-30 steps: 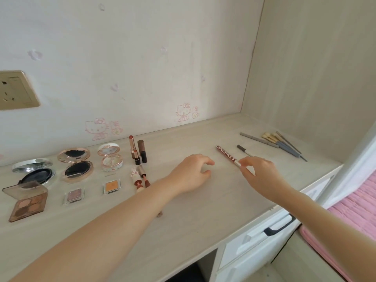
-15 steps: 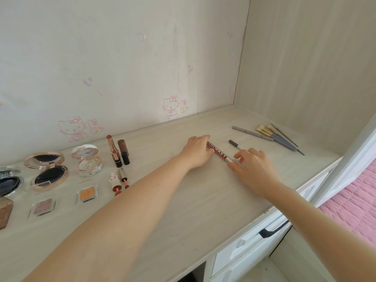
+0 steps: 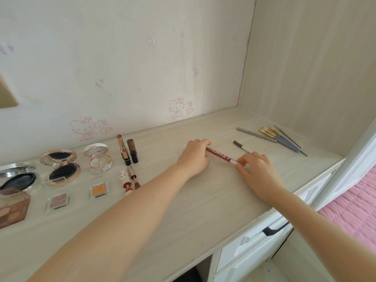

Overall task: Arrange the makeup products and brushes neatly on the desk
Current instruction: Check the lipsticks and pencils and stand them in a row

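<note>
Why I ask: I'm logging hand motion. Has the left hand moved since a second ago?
Yes. The left hand has moved right, away from the lipsticks, toward the wall, and now holds the far end of the red pencil.

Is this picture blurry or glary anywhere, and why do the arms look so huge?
Head view: soft, even light, only faint shadows beside the left hand and right hand; no harsh glare on the desk; the red pencil is sharp enough to show lettering; the wide-angle lens enlarges the near forearms.
</note>
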### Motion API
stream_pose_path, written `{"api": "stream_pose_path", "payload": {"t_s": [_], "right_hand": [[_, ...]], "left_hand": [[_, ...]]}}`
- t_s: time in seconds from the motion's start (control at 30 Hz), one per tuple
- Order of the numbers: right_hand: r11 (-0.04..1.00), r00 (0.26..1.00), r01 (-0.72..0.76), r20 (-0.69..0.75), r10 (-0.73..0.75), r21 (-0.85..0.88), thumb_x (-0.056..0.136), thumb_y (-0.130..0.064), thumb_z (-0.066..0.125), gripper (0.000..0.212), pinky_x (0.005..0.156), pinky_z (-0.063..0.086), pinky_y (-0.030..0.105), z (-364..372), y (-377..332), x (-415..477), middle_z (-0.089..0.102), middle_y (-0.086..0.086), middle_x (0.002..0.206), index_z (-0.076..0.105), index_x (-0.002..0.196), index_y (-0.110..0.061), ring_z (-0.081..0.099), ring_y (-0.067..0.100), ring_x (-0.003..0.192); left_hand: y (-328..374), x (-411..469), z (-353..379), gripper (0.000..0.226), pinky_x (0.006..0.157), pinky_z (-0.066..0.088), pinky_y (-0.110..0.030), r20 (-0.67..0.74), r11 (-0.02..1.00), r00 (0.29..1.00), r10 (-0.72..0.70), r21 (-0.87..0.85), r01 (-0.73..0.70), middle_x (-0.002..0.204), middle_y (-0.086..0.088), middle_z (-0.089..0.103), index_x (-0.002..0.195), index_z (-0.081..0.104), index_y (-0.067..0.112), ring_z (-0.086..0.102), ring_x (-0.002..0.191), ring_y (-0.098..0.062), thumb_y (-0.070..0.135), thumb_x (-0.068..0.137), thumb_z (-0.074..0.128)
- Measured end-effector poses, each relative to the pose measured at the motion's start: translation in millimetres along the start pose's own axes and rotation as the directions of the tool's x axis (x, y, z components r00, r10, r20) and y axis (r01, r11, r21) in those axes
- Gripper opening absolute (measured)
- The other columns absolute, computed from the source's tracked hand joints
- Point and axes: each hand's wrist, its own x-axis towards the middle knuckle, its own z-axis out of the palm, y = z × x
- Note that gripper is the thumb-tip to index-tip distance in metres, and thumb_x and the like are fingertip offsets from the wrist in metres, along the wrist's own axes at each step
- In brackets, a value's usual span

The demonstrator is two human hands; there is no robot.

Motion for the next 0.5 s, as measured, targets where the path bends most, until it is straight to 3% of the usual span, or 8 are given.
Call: {"api": "stream_pose_path", "payload": {"t_s": [0.23,0.37,0.5], "right_hand": [[0.976,0.997,0.04,-0.067,-0.026,0.215,0.093,-0.026,0.058,0.009,0.067,0.049,0.03,-7.5,-21.7,-10.0,0.067,-0.006,0.08,0.065,0.095,-0.021,0.059,0.015,0.08],[0.96,0.998,0.063,-0.048,-0.051,0.271,0.091,-0.024,0.06,0.007,0.061,0.045,0.019,-9.6,-42.4,-15.1,0.066,-0.014,0.076,0.064,0.096,-0.027,0.059,0.004,0.076],[0.934,0.994,0.106,-0.018,-0.107,0.342,0.089,-0.018,0.061,0.013,0.065,0.043,0.015,-9.0,-69.4,-20.7,0.064,-0.013,0.083,0.065,0.097,-0.027,0.058,0.004,0.083]], "left_hand": [[-9.2,-39.4,-26.4,0.017,0.08,0.043,-0.028,-0.156,0.996,0.984,0.086,-0.003,-0.087,0.1,-0.003,0.053,0.105,0.067,0.014,0.054,0.094,-0.02,0.012,0.089,0.061],[-10.5,-64.2,-45.8,0.018,0.08,0.047,-0.036,-0.123,0.981,0.973,0.193,0.054,-0.188,0.1,-0.003,0.057,0.105,0.07,0.012,0.057,0.088,-0.022,0.009,0.089,0.062],[-13.7,-92.5,-64.1,0.018,0.076,0.048,-0.04,-0.154,0.971,0.959,0.237,0.075,-0.228,0.093,-0.001,0.062,0.105,0.07,0.015,0.059,0.085,-0.02,0.014,0.089,0.062]]}}
